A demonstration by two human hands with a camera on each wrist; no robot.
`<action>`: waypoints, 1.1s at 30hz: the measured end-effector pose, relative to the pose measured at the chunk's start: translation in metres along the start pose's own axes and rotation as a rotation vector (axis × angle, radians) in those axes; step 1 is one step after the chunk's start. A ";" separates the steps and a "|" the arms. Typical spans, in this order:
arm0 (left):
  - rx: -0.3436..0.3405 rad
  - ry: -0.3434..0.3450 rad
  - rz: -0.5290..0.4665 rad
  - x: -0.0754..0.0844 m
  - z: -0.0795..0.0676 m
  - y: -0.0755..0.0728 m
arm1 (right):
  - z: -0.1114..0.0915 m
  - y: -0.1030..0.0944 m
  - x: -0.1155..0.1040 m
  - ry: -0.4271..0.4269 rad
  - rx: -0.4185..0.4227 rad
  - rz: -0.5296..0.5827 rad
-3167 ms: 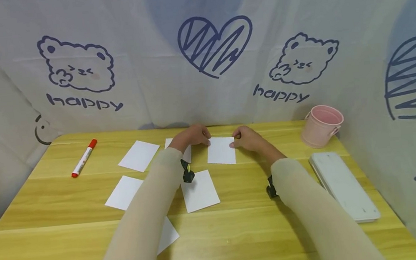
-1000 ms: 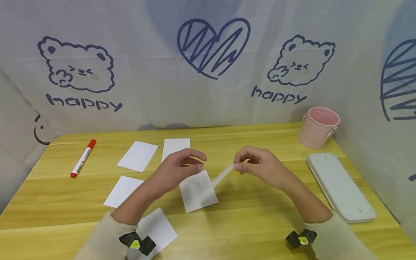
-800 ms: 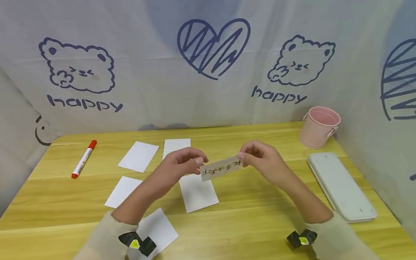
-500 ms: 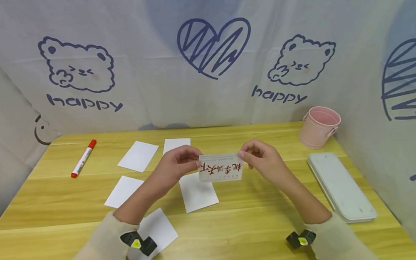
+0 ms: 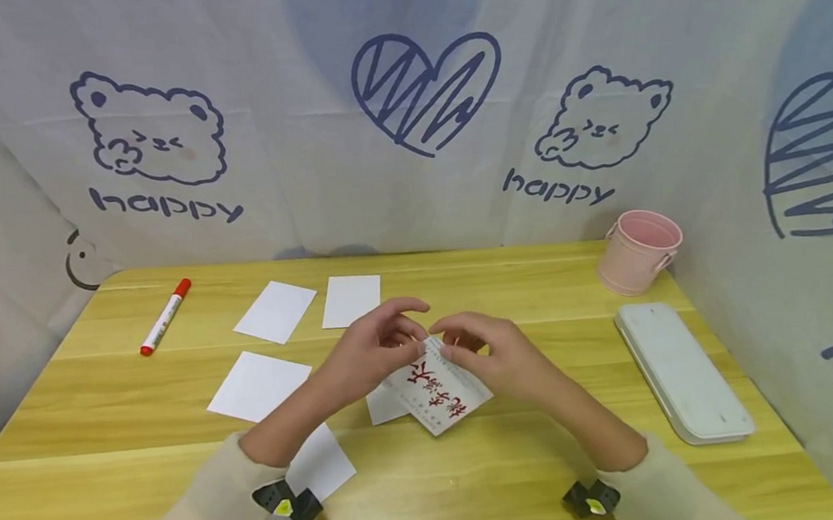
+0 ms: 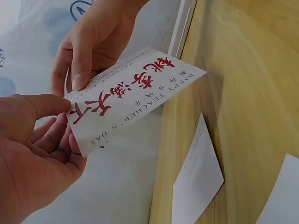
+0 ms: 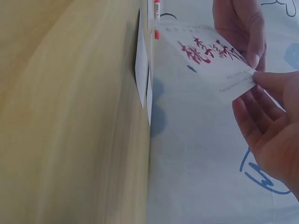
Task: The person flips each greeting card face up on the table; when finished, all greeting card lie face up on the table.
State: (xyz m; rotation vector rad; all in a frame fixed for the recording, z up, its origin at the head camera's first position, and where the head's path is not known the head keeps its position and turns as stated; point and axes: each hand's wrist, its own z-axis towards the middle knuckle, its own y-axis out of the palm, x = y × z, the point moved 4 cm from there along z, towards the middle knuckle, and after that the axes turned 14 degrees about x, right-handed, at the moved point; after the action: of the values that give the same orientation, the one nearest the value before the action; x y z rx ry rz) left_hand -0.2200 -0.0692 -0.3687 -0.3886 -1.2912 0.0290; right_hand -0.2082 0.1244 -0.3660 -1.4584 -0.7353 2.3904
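A greeting card (image 5: 440, 396) with large red characters is held above the table, tilted diagonally, printed side showing. In the left wrist view, "HAPPY TEACHER'S DAY" reads along one edge of the card (image 6: 140, 93). My left hand (image 5: 365, 350) pinches one end between thumb and fingers. Close beside it, my right hand (image 5: 505, 360) pinches the same end, its thumb on the printed face. The right wrist view shows the card (image 7: 210, 51) between both hands, its far end free. Beneath it lies a white card (image 5: 385, 405), partly covered.
Several blank white cards lie at left and centre, among them one at the back (image 5: 352, 300) and one partly under my left forearm (image 5: 326, 461). A red-capped marker (image 5: 166, 317) lies back left. At right stand a pink bucket (image 5: 634, 256) and a white case (image 5: 683, 372).
The card, blank side up at the back of the table, was lifted, brought nearer and flipped to its printed side. It then turned from level to diagonal as my hands drew together.
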 end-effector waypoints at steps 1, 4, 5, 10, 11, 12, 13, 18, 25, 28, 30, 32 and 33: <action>0.002 -0.002 -0.001 0.000 0.000 -0.001 | 0.000 -0.001 0.000 0.011 0.015 -0.002; 0.029 -0.014 -0.017 -0.001 0.003 -0.008 | 0.002 -0.009 0.006 0.082 0.082 0.039; 0.043 -0.026 -0.031 -0.002 0.004 -0.012 | 0.003 -0.012 0.008 0.117 0.111 0.068; 0.121 -0.113 -0.125 -0.009 0.009 -0.025 | 0.008 -0.024 0.019 0.233 0.237 0.310; 0.129 -0.124 -0.135 -0.010 0.010 -0.026 | 0.008 -0.025 0.020 0.238 0.247 0.348; 0.136 -0.131 -0.141 -0.011 0.011 -0.026 | 0.009 -0.025 0.021 0.240 0.253 0.382; 0.141 -0.132 -0.144 -0.012 0.011 -0.027 | 0.009 -0.024 0.022 0.240 0.256 0.408; 0.176 -0.111 -0.143 -0.012 0.012 -0.027 | 0.010 -0.021 0.023 0.257 0.234 0.463; 0.116 -0.083 -0.029 -0.010 0.007 -0.019 | 0.008 -0.012 0.023 0.237 0.084 0.289; 0.048 -0.030 0.036 -0.007 0.003 -0.011 | 0.005 -0.006 0.019 0.175 0.024 0.196; 0.018 0.001 0.054 -0.005 0.002 -0.007 | 0.004 -0.004 0.016 0.142 0.004 0.155; 0.004 0.014 0.063 -0.005 0.002 -0.006 | 0.003 -0.005 0.016 0.137 0.006 0.123; 0.003 0.009 0.063 -0.005 0.002 -0.007 | 0.003 -0.006 0.017 0.143 0.017 0.114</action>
State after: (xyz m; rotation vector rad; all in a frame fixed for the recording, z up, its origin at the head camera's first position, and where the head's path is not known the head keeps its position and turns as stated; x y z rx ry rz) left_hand -0.2247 -0.0763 -0.3707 -0.4262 -1.2698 0.0826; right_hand -0.2191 0.1363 -0.3751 -1.6855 -0.6118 2.3367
